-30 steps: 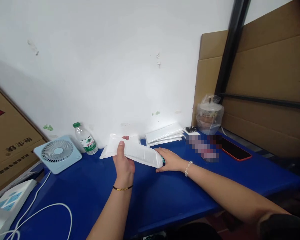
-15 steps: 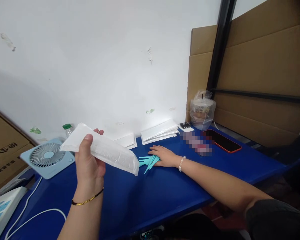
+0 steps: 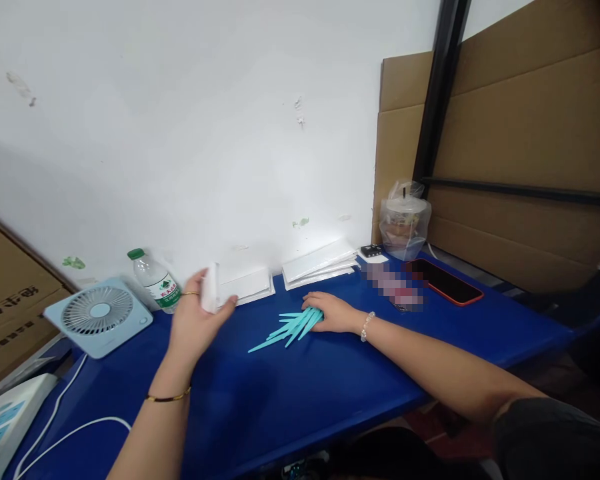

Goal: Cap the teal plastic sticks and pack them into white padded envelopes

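My left hand (image 3: 196, 321) hovers over the blue table (image 3: 330, 393), fingers pinched on the edge of a white packet (image 3: 211, 288) seen end-on, close to a stack of white packets (image 3: 245, 287) by the wall. My right hand (image 3: 333, 312) lies flat on the table, fingers spread, pressing on the ends of several thin turquoise sticks (image 3: 285, 328) that fan out toward the left.
A second stack of white packets (image 3: 320, 261) lies at the wall. A water bottle (image 3: 153, 281) and a light-blue desk fan (image 3: 99, 315) stand at the left, with a white cable (image 3: 65, 433). A bagged drink cup (image 3: 404, 223) and a phone (image 3: 443, 281) are at the right.
My left hand carried the white packet up off the turquoise sticks, then lowered it toward the stack by the wall. My right hand stayed on the sticks, which are now uncovered.
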Motion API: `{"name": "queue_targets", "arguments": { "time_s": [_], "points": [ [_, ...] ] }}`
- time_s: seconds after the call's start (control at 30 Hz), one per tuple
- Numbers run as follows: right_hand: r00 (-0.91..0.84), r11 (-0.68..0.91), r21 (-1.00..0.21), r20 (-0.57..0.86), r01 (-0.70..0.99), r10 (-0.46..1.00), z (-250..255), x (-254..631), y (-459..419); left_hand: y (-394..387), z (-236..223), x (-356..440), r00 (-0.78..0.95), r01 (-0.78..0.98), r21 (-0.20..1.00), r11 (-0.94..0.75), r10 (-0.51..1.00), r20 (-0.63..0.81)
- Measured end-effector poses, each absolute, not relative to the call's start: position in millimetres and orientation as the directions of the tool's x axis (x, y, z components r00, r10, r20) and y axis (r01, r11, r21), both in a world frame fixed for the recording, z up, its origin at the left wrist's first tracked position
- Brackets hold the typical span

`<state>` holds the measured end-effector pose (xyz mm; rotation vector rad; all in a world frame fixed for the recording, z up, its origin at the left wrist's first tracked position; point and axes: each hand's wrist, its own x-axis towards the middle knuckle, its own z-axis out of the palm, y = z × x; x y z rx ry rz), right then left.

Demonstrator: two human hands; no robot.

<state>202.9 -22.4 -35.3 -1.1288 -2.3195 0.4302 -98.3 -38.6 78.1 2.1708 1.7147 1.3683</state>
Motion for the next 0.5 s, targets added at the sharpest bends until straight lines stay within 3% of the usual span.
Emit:
{"name": "queue_targets", "arguments": {
  "time_s": [0.1,0.17,0.23,0.33,0.4,0.5],
  "points": [
    [-0.509,0.59,-0.478,0.301,0.651,0.806,-33.0,204.4,-23.2,-23.3,38.4,-102.1,0.109,0.945,0.268,-0.188,0.952,0.285],
    [-0.502,0.581,-0.459,0.296,0.672,0.813,-32.5,205.6,-23.3,-18.2,17.9,-101.6,0.16,0.965,0.192,-0.181,0.98,0.119],
    [-0.494,0.575,-0.432,0.295,0.695,0.818,-32.6,206.1,-23.6,-17.9,6.6,-94.9,0.225,0.947,0.213,-0.24,0.97,0.092],
    [-0.486,0.569,-0.401,0.296,0.718,0.822,-31.5,205.9,-25.3,-23.1,3.6,-68.6,0.38,0.841,0.371,-0.393,0.918,0.111],
    [-0.501,0.58,-0.406,0.293,0.706,0.815,-28.5,207.5,-27.2,-26.0,3.8,-44.3,0.52,0.752,0.454,-0.478,0.853,0.037],
    [-0.532,0.607,-0.482,0.299,0.632,0.792,-21.5,215.6,-28.9,-24.5,-0.7,-13.6,0.628,0.717,0.418,-0.557,0.777,-0.043]
  ]
}}
